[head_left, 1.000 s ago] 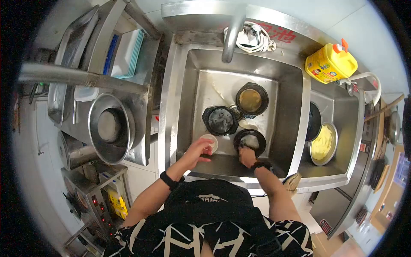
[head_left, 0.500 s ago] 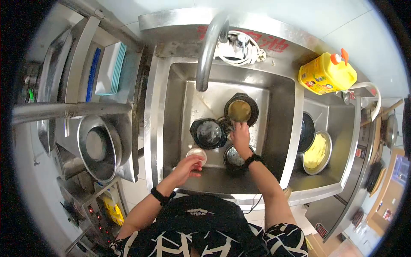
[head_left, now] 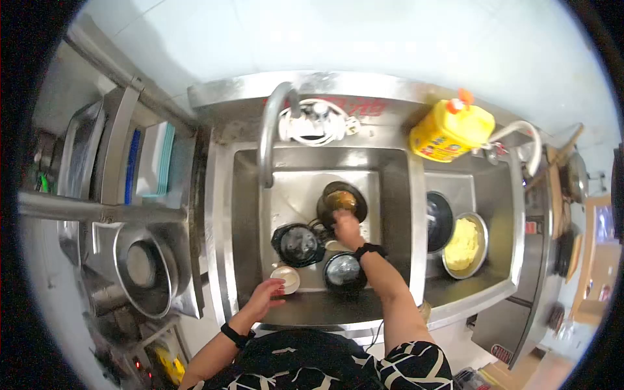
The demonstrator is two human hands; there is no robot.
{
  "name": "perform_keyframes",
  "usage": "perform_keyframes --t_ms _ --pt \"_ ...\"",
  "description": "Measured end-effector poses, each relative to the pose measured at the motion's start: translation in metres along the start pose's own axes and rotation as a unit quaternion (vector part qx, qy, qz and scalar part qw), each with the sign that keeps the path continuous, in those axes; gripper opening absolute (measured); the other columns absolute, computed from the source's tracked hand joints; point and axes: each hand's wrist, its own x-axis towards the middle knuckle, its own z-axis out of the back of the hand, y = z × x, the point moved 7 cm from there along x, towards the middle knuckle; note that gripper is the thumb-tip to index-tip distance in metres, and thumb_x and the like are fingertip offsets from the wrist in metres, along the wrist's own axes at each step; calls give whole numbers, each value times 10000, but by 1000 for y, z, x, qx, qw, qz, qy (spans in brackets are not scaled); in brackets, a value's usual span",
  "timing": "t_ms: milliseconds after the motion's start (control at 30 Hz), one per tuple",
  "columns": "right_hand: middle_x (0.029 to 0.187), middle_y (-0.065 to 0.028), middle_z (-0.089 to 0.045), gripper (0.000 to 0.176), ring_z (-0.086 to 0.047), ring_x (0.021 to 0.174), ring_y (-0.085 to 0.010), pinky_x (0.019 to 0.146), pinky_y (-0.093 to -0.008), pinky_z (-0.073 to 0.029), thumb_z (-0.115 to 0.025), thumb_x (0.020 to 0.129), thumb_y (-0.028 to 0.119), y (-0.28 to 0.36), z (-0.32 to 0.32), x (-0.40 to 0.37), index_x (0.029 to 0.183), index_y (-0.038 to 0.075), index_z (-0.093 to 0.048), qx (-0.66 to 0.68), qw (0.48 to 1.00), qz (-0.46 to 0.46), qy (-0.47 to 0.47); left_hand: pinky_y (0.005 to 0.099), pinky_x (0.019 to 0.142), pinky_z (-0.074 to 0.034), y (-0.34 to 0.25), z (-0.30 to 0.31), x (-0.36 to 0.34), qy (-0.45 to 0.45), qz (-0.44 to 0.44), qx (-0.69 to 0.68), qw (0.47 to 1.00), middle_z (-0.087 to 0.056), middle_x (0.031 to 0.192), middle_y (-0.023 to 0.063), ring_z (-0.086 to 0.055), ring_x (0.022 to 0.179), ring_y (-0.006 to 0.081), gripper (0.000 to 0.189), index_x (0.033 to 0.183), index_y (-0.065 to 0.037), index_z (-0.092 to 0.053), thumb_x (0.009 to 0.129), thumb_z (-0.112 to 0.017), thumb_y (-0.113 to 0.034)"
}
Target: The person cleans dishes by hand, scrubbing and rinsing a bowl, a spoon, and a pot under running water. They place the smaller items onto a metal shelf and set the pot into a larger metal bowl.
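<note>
My left hand [head_left: 263, 298] is at the sink's near left, fingers apart, its fingertips beside a small white dish [head_left: 286, 279]. In the large steel sink [head_left: 390, 286], my right hand [head_left: 348, 227] reaches to a black pot [head_left: 354, 190] at the back. Its fingers are blurred and what they grip cannot be made out. Brownish contents [head_left: 341, 199] show inside that pot. Another black pot [head_left: 298, 245] sits left of my right hand, and a third dark pot [head_left: 344, 272] is under my right wrist.
The faucet [head_left: 268, 143] hangs over the sink's left side. A yellow jug [head_left: 448, 130] and a coiled white hose [head_left: 313, 122] stand behind. In the right basin are a steel bowl of yellow food [head_left: 463, 245] and a dark pan [head_left: 438, 222]. Shelves [head_left: 110, 211] stand left.
The view has shifted, so the sink appears lower and further left. My right hand has stayed at the back pot, whose tilt looks different. My left hand remains beside the white dish.
</note>
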Motion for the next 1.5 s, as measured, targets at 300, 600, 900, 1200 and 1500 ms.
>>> perform_keyframes --t_ms 300,600,900,1200,1500 --pt "812 -146 -529 207 -543 790 -332 636 -408 -454 -539 652 50 161 102 -96 858 43 -514 147 968 170 -110 512 847 -378 -48 -79 -10 70 -68 -25 995 -358 1229 83 -345 1153 254 548 1249 -163 -306 809 -522 -405" --pt "970 -192 -570 302 -563 895 -276 710 -365 -463 -476 752 196 239 38 -151 994 58 -591 66 893 291 336 559 737 -469 -2 -13 -48 17 -96 -18 995 -437 1047 152 -511 930 355 498 1125 -39 -357 682 -455 -245" --pt "729 -205 -530 189 -529 683 -370 584 -383 -439 -552 672 57 228 59 -124 820 -57 -525 119 972 113 -167 525 700 -476 12 -22 -72 134 -70 32 988 -425 1107 155 -516 901 334 520 1146 -86 -339 666 -496 -208" --pt "779 -94 -483 73 -472 799 -292 706 -352 -367 -494 721 109 269 100 -142 750 45 -510 232 923 307 3 417 734 -433 1 -17 -75 199 -189 142 951 -524 994 190 -520 857 305 218 938 -30 -534 809 -477 -195" --pt "765 -160 -589 317 -554 652 -307 562 -389 -454 -610 633 280 242 76 -146 817 24 -577 72 923 271 263 521 707 -467 -3 -28 -86 162 -206 -18 965 -476 1013 81 -494 934 265 299 1023 -54 -457 790 -482 -239"
